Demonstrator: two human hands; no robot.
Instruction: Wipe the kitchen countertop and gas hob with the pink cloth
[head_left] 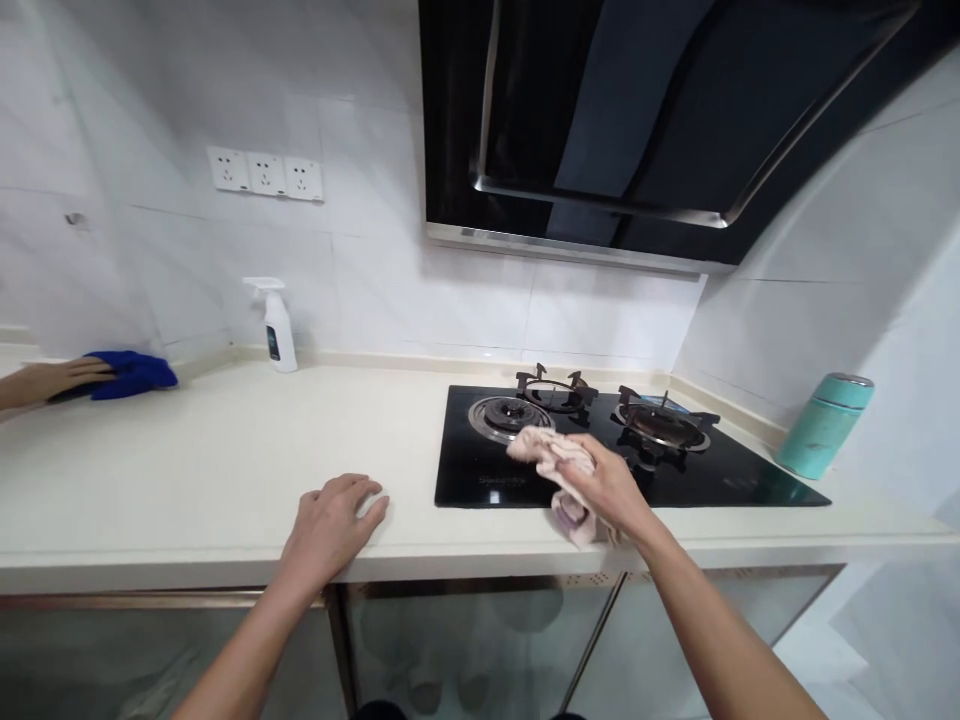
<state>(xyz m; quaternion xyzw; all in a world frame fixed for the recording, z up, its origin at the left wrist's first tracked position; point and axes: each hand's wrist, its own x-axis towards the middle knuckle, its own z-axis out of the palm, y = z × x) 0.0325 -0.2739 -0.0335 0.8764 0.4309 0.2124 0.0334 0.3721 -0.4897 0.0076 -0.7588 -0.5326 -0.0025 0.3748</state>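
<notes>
My right hand (607, 487) grips a crumpled beige cloth (551, 460) and presses it on the black glass gas hob (480, 475), just in front of the left burner (510, 413). My left hand (334, 520) rests palm down on the cream countertop (225, 470) near its front edge, fingers loosely curled and apart, holding nothing. The hob's right burner (664, 425) carries its pan support. A loose pan support (556, 389) sits at the back of the hob between the burners.
Another person's hand (56, 378) at the far left holds a blue cloth (133, 372) on the counter. A white spray bottle (277, 325) stands by the tiled wall, a teal flask (823, 425) at the right. A black extractor hood (637, 130) hangs overhead.
</notes>
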